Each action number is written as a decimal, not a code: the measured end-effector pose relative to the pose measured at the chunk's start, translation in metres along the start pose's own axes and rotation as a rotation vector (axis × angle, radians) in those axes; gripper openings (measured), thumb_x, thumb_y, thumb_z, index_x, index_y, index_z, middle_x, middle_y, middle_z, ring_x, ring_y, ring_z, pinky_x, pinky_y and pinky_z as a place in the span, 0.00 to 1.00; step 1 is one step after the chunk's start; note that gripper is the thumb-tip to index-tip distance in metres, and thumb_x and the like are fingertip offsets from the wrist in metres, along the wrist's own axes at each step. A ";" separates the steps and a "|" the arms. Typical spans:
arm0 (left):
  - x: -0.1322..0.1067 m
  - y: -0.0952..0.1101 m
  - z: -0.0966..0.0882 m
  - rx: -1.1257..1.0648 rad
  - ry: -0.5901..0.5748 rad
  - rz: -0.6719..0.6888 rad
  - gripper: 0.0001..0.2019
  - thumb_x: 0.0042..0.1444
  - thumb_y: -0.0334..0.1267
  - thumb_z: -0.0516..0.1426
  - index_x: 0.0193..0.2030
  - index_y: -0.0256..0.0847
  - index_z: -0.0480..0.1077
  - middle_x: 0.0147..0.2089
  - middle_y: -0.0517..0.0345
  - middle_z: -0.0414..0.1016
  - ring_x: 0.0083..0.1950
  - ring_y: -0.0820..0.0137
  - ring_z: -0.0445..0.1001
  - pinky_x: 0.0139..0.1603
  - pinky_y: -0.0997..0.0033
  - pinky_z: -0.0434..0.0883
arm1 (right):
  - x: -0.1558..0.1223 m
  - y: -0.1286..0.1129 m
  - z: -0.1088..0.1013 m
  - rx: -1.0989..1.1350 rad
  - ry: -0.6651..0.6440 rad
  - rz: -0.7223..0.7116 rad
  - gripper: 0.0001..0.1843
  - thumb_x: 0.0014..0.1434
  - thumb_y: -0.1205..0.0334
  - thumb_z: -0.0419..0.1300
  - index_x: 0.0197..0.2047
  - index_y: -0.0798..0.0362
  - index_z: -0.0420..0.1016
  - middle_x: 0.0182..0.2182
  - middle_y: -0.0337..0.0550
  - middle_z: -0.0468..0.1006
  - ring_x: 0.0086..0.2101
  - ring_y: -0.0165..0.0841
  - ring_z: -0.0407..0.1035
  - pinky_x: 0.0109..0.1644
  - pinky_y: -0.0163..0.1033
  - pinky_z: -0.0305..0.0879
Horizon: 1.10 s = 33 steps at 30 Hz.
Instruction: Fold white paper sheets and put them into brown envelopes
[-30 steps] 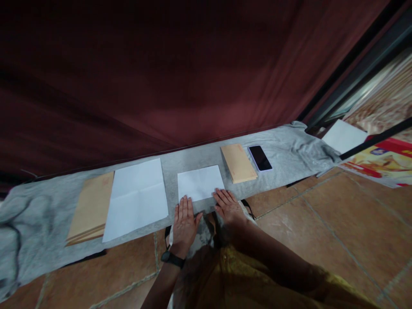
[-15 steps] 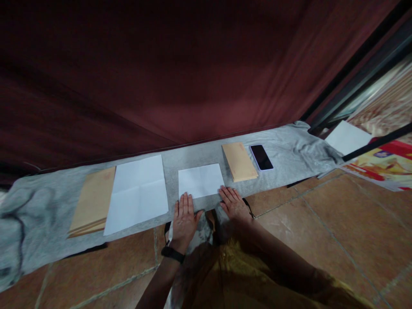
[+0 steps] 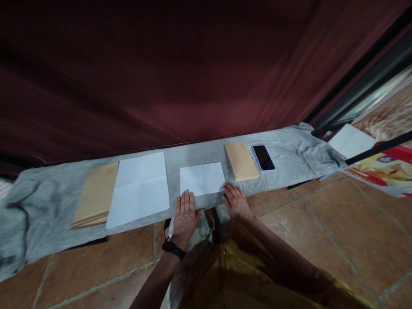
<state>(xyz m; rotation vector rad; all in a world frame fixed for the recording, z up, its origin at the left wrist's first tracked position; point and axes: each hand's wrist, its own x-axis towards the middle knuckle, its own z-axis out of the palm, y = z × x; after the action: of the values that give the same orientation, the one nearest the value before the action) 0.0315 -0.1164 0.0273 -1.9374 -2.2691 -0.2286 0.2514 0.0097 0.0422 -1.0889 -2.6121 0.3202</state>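
Note:
A folded white sheet [image 3: 202, 178] lies on a grey cloth [image 3: 289, 150] spread along the floor. My left hand [image 3: 185, 213] rests flat on the cloth, fingers stretched out, fingertips at the sheet's near left corner. My right hand [image 3: 235, 200] lies flat too, fingers out, at the sheet's near right corner. Neither hand holds anything. A black watch [image 3: 173, 249] is on my left wrist.
A larger creased white sheet [image 3: 139, 188] and a stack of brown envelopes [image 3: 95, 194] lie to the left. A brown envelope [image 3: 241, 161] and a black phone [image 3: 263, 157] lie to the right. A dark red curtain [image 3: 193, 68] hangs behind. Tiled floor [image 3: 322, 223] lies in front.
My right hand has slid off the folded sheet's near edge toward its right corner. The left hand has stayed in place. The view has tilted slightly.

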 end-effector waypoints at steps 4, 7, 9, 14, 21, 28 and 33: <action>0.000 0.000 0.000 -0.013 -0.002 -0.010 0.37 0.66 0.49 0.51 0.73 0.23 0.50 0.75 0.30 0.49 0.76 0.49 0.48 0.74 0.45 0.52 | 0.016 -0.016 -0.002 0.003 0.039 -0.031 0.27 0.72 0.57 0.47 0.69 0.60 0.62 0.69 0.55 0.60 0.68 0.45 0.52 0.71 0.55 0.49; 0.000 0.001 -0.003 -0.046 -0.001 -0.019 0.36 0.66 0.48 0.51 0.73 0.25 0.50 0.75 0.31 0.50 0.76 0.49 0.48 0.75 0.45 0.52 | 0.024 -0.032 0.004 0.021 0.029 -0.089 0.26 0.72 0.57 0.47 0.68 0.58 0.64 0.70 0.52 0.59 0.69 0.45 0.51 0.71 0.54 0.49; 0.001 0.002 -0.005 -0.063 -0.005 -0.022 0.35 0.66 0.47 0.51 0.73 0.28 0.51 0.75 0.32 0.49 0.77 0.50 0.48 0.74 0.44 0.52 | 0.028 -0.044 0.010 0.039 0.008 -0.129 0.25 0.72 0.57 0.48 0.68 0.56 0.65 0.70 0.50 0.59 0.69 0.44 0.51 0.71 0.54 0.50; 0.004 0.005 -0.010 -0.076 0.000 -0.035 0.29 0.67 0.43 0.50 0.73 0.37 0.55 0.76 0.36 0.49 0.76 0.50 0.49 0.73 0.40 0.52 | 0.034 -0.062 0.028 0.051 -0.020 -0.171 0.25 0.72 0.55 0.50 0.68 0.53 0.64 0.70 0.49 0.60 0.68 0.43 0.52 0.71 0.55 0.50; 0.011 0.011 -0.010 -0.149 -0.010 0.036 0.27 0.68 0.40 0.45 0.72 0.35 0.57 0.74 0.42 0.56 0.76 0.56 0.53 0.73 0.47 0.57 | 0.033 -0.059 0.035 0.020 -0.008 -0.173 0.25 0.72 0.56 0.49 0.69 0.52 0.62 0.70 0.47 0.59 0.68 0.42 0.53 0.71 0.55 0.48; 0.008 0.006 -0.003 -0.141 0.006 0.011 0.31 0.69 0.49 0.45 0.72 0.32 0.54 0.74 0.38 0.55 0.75 0.55 0.53 0.72 0.45 0.57 | 0.024 -0.044 0.030 -0.009 -0.021 -0.139 0.26 0.72 0.53 0.49 0.70 0.51 0.61 0.70 0.44 0.59 0.68 0.41 0.52 0.72 0.53 0.47; 0.002 -0.005 -0.002 -0.119 0.038 -0.032 0.33 0.69 0.52 0.44 0.73 0.30 0.52 0.73 0.36 0.56 0.75 0.54 0.54 0.72 0.46 0.57 | 0.014 -0.028 0.024 -0.023 -0.003 -0.114 0.27 0.71 0.56 0.51 0.71 0.51 0.60 0.70 0.46 0.59 0.68 0.41 0.53 0.72 0.54 0.49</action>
<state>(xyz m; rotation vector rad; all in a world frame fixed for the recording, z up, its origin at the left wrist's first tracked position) 0.0259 -0.1152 0.0293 -1.9355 -2.3121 -0.4101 0.2150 -0.0017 0.0310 -0.9421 -2.6736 0.2674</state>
